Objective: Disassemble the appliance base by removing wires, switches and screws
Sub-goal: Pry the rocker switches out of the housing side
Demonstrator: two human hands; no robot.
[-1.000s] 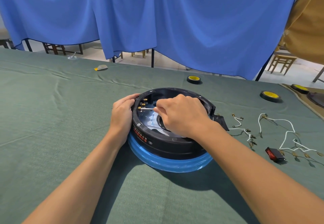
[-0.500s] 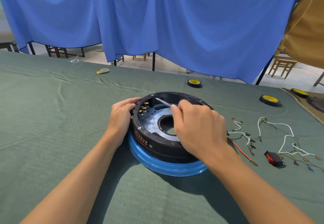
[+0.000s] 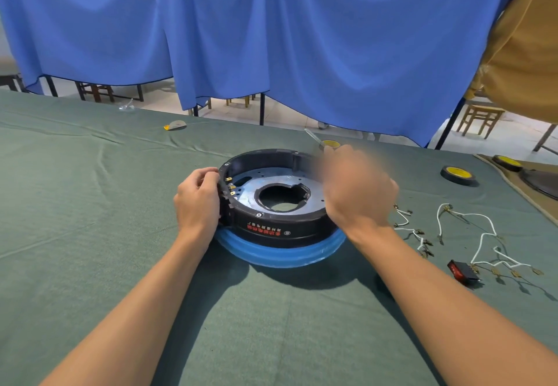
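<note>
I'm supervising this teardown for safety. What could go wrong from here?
1. The right hand is blurred while gripping a thin metal tool; its tip could slip and jab.
2. The left hand holds the black base right beside bare brass terminals, which might nick its fingers.
3. Loose white wires and the red switch lie near the right forearm and could get swept away.

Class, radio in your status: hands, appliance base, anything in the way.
Left hand grips base rim. Right hand, blurred, holds thin metal tool over it. No obstruction seen.
</note>
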